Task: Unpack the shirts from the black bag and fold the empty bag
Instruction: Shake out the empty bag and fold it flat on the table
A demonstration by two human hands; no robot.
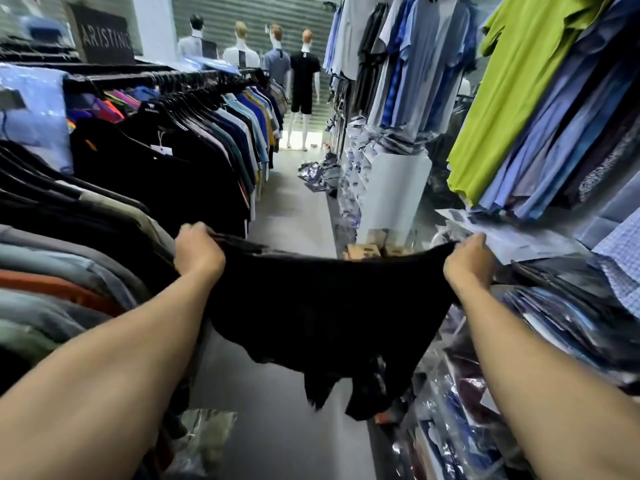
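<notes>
Late stage, by the look of it. Black bag (322,306) held up in mid-air over the aisle floor (298,209), stretched wide between both hands, upper edge pulled taut, lower part hanging limp and ragged toward the floor. Left hand (198,251) clenched on the bag's left top corner, right hand (468,259) clenched on the right top corner, arms extended forward. Bag sagging flat with no bulge, so probably emptied already; cannot confirm inside from this angle. No shirts seen coming out of it now. Packaged shirts (568,327) piled on the shelf just right of the bag, possibly the unpacked ones, cannot tell. Hanging rack of dark shirts (145,174) close on the left. Remaining, as judged: fold itself not started, bag spread open full-width, no crease or doubling visible yet.
</notes>
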